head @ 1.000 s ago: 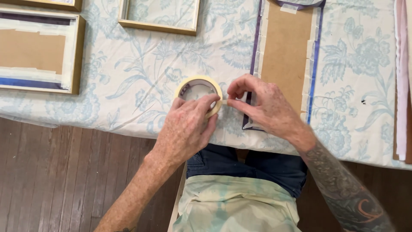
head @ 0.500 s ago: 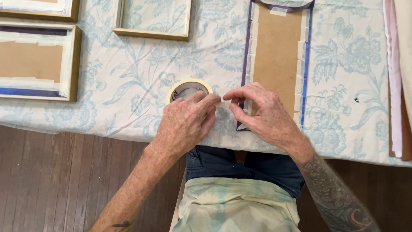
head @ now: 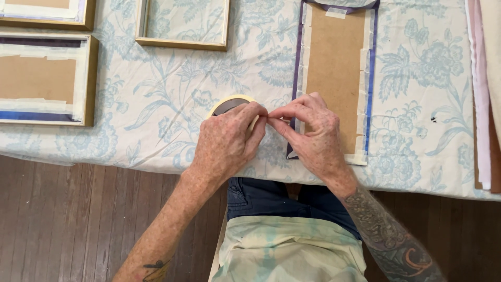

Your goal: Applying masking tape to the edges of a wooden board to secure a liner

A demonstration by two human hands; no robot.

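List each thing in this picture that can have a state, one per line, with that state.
Cream roll of masking tape: held in left hand.
Right hand: fingers pinched at the tape's end.
Purple-edged brown-backed picture frame: face down, taped.
Gold picture frame with brown backing: face down, taped.
Empty gold frame: open.

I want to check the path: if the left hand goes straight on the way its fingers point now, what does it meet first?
The left hand points right, so it would probably meet the right hand first; their fingertips already seem to touch.
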